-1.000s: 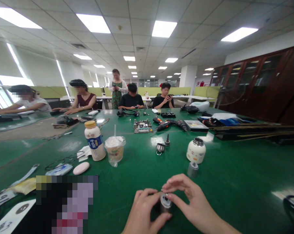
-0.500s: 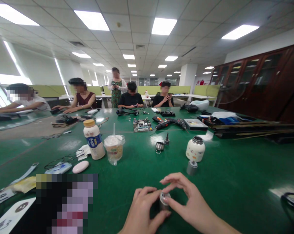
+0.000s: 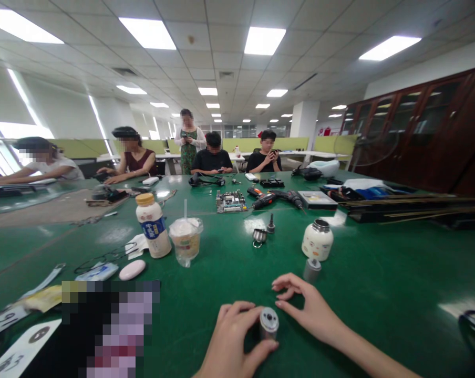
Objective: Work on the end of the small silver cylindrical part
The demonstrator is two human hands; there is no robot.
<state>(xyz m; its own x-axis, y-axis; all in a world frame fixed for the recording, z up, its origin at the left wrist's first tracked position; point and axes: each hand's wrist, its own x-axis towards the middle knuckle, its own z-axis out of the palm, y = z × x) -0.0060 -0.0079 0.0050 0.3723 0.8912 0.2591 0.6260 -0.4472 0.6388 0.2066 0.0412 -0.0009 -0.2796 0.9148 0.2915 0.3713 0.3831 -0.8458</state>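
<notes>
My left hand (image 3: 235, 338) is closed around a small grey metal cylinder (image 3: 269, 324) standing on the green table. Its round top face shows a dark centre and small holes. Just to the right, my right hand (image 3: 306, 304) hovers apart from the cylinder, fingers curved and spread, with nothing visible in them. Beyond the right hand stands a second grey metal cylinder (image 3: 312, 271), with a small fitting on its top. Directly behind that is a cream-coloured flask (image 3: 318, 240) with no lid on it.
Farther up the table (image 3: 229, 257) lie a metal cup-shaped part (image 3: 259, 236), a dark stepped part (image 3: 271, 224), a circuit board (image 3: 231, 201) and power drills (image 3: 269, 199). A milk tea bottle (image 3: 153, 227) and plastic cup (image 3: 185, 241) stand left. Several people sit or stand beyond.
My right hand has moved off the cylinder's top to the right, leaving the top face uncovered. My left hand keeps its hold.
</notes>
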